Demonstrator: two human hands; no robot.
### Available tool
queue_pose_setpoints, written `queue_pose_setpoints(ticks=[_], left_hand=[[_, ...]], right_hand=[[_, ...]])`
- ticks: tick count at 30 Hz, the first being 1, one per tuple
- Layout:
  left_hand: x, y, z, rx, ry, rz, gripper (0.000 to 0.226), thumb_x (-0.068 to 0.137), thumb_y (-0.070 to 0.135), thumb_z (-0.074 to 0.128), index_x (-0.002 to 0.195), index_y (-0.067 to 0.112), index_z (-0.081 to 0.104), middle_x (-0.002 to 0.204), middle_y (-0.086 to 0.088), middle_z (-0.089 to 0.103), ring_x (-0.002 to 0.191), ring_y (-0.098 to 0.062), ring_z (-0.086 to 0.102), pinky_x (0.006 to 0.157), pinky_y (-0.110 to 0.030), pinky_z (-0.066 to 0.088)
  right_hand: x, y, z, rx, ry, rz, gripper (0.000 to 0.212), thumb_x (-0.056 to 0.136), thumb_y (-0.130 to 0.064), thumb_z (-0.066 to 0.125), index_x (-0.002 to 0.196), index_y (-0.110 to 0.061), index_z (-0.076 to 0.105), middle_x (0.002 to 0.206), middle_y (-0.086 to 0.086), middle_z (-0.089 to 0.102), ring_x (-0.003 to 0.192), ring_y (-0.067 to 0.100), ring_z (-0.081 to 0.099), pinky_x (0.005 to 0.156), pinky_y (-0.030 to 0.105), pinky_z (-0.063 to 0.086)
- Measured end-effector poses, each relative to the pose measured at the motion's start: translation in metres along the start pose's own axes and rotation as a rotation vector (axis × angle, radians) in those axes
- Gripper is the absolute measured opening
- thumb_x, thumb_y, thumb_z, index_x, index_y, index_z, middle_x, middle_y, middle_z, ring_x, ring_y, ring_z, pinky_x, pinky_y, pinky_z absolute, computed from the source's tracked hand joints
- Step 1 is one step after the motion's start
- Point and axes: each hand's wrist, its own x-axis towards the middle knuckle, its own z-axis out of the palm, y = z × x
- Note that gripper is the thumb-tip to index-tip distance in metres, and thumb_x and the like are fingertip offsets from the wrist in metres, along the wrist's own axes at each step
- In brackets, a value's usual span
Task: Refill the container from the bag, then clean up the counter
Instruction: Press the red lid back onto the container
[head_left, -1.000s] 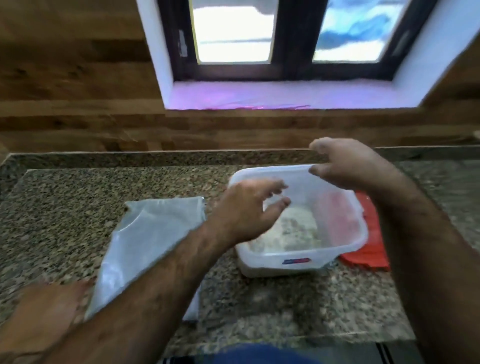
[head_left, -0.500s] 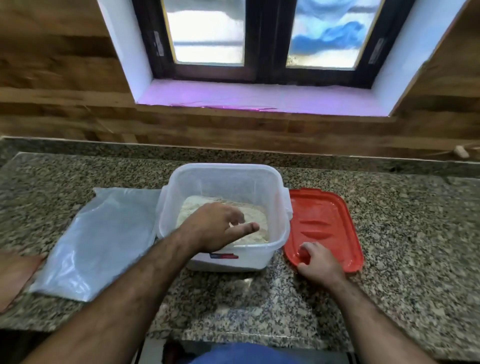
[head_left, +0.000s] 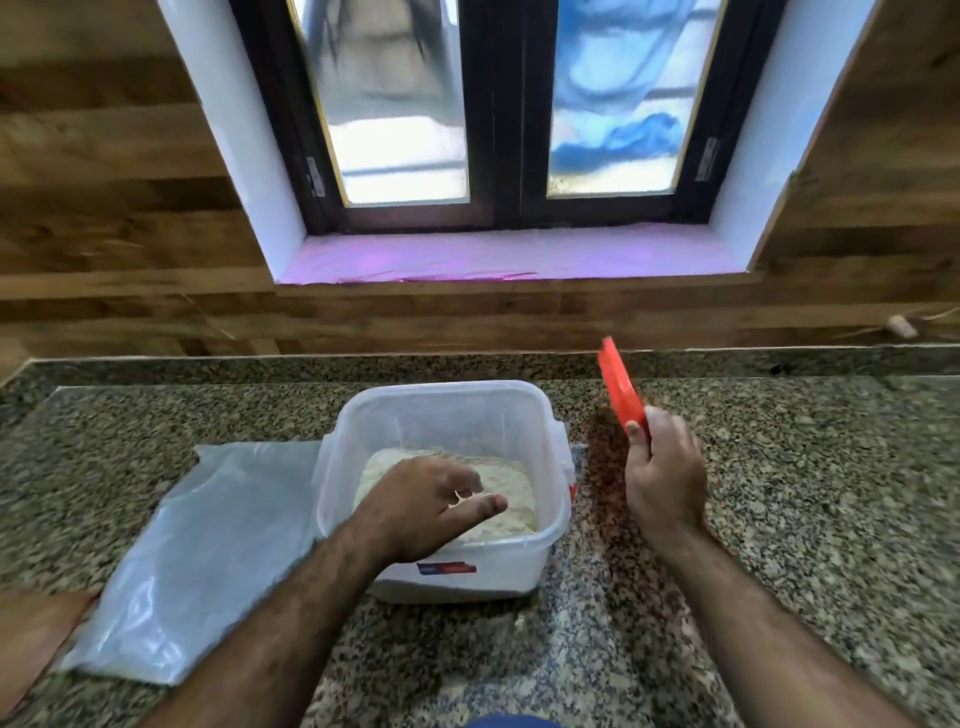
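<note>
A clear plastic container (head_left: 519, 410) stands on the granite counter, partly filled with pale grain. My left hand (head_left: 421, 506) hovers over its near left part, fingers loosely spread, holding nothing. My right hand (head_left: 662, 473) grips the red lid (head_left: 621, 387) by its near edge and holds it lifted on edge, to the right of the container. A flattened clear plastic bag (head_left: 202, 551) lies on the counter to the left of the container.
The granite counter (head_left: 805, 519) runs to a wooden wall with a window above it. A brownish object (head_left: 31, 639) sits at the far left edge beside the bag. A small light object (head_left: 903, 326) rests on the ledge at the far right.
The red lid lay flat on the counter with my right hand at its edge; now that hand has lifted it up on edge. My left hand stays over the container.
</note>
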Motion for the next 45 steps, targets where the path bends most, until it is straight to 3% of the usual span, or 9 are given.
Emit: queue_pose_setpoints(ticks=[4, 8, 12, 17, 19, 21, 25, 31, 45], left_hand=[[0.002, -0.007, -0.003, -0.193, 0.021, -0.06, 0.101, 0.086, 0.101, 0.027, 0.152, 0.034, 0.062, 0.155, 0.011, 0.063, 0.142, -0.007, 0.054, 0.121, -0.037, 0.043], [0.01, -0.016, -0.016, -0.447, 0.291, -0.135, 0.111, 0.084, 0.102, 0.031, 0.17, 0.033, 0.03, 0.173, 0.014, 0.033, 0.157, -0.003, 0.029, 0.13, -0.032, 0.024], [0.02, -0.021, -0.064, -0.693, 0.651, -0.22, 0.099, 0.092, 0.085, 0.053, 0.172, 0.037, 0.02, 0.179, 0.008, 0.024, 0.159, -0.008, 0.027, 0.124, -0.037, 0.029], [0.023, -0.053, -0.105, -1.197, 0.464, -0.429, 0.081, 0.092, 0.065, 0.078, 0.156, 0.022, 0.052, 0.151, -0.013, 0.065, 0.118, -0.021, 0.074, 0.089, -0.038, 0.063], [0.008, -0.054, -0.104, -1.089, 0.439, -0.493, 0.04, 0.103, 0.041, 0.075, 0.137, 0.02, 0.067, 0.123, -0.01, 0.08, 0.091, -0.014, 0.08, 0.069, -0.029, 0.063], [-0.006, -0.06, -0.093, -0.912, 0.47, -0.553, 0.025, 0.103, 0.031, 0.076, 0.127, 0.025, 0.074, 0.114, -0.003, 0.082, 0.09, -0.012, 0.082, 0.071, -0.027, 0.065], [-0.027, -0.058, -0.072, -0.621, 0.407, -0.651, 0.09, 0.081, 0.072, 0.074, 0.154, 0.02, 0.062, 0.142, -0.004, 0.073, 0.125, -0.023, 0.072, 0.111, -0.047, 0.057], [-0.041, -0.039, -0.058, -0.343, 0.265, -0.732, 0.098, 0.094, 0.07, 0.069, 0.171, 0.021, 0.034, 0.163, -0.009, 0.055, 0.146, -0.031, 0.056, 0.118, -0.043, 0.046], [-0.043, -0.064, -0.041, -0.842, 0.314, -0.82, 0.085, 0.069, 0.078, 0.072, 0.141, 0.033, 0.063, 0.121, 0.003, 0.079, 0.106, -0.025, 0.079, 0.094, -0.052, 0.066]], right_hand=[[0.033, -0.055, -0.012, 0.138, 0.131, -0.237, 0.025, 0.108, -0.023, 0.056, 0.123, -0.005, 0.066, 0.103, 0.013, 0.068, 0.09, 0.032, 0.06, 0.076, 0.041, 0.05], [0.049, -0.111, -0.031, 0.397, 0.273, -0.335, 0.038, 0.112, -0.031, 0.047, 0.125, 0.001, 0.064, 0.108, 0.015, 0.07, 0.097, 0.027, 0.065, 0.086, 0.038, 0.052], [0.059, -0.152, -0.048, 0.702, 0.309, -0.102, 0.026, 0.111, -0.023, 0.049, 0.131, -0.009, 0.058, 0.103, -0.015, 0.062, 0.088, -0.009, 0.061, 0.078, 0.015, 0.051], [0.073, -0.145, -0.019, 0.844, -0.092, 0.415, 0.012, 0.11, -0.031, 0.054, 0.111, -0.024, 0.064, 0.098, 0.004, 0.07, 0.082, 0.017, 0.065, 0.062, 0.03, 0.053], [0.07, -0.131, -0.008, 0.825, -0.25, 0.617, 0.023, 0.109, -0.03, 0.055, 0.109, -0.012, 0.069, 0.09, 0.007, 0.07, 0.072, 0.019, 0.064, 0.05, 0.025, 0.051], [0.06, -0.121, -0.002, 0.741, -0.364, 0.671, 0.044, 0.109, -0.043, 0.053, 0.099, -0.005, 0.072, 0.076, 0.006, 0.071, 0.059, 0.018, 0.063, 0.044, 0.022, 0.047], [0.035, -0.108, 0.013, 0.39, -0.431, 0.474, 0.061, 0.09, -0.072, 0.06, 0.089, -0.012, 0.071, 0.079, 0.002, 0.076, 0.071, 0.024, 0.072, 0.06, 0.035, 0.058], [0.025, -0.115, 0.024, 0.056, -0.552, 0.299, 0.053, 0.098, -0.061, 0.063, 0.116, -0.011, 0.065, 0.111, 0.012, 0.074, 0.103, 0.034, 0.07, 0.082, 0.037, 0.053], [0.044, -0.122, 0.032, -0.088, -0.613, 0.321, 0.053, 0.102, -0.061, 0.055, 0.119, -0.012, 0.067, 0.115, 0.014, 0.074, 0.095, 0.033, 0.065, 0.076, 0.033, 0.043]])
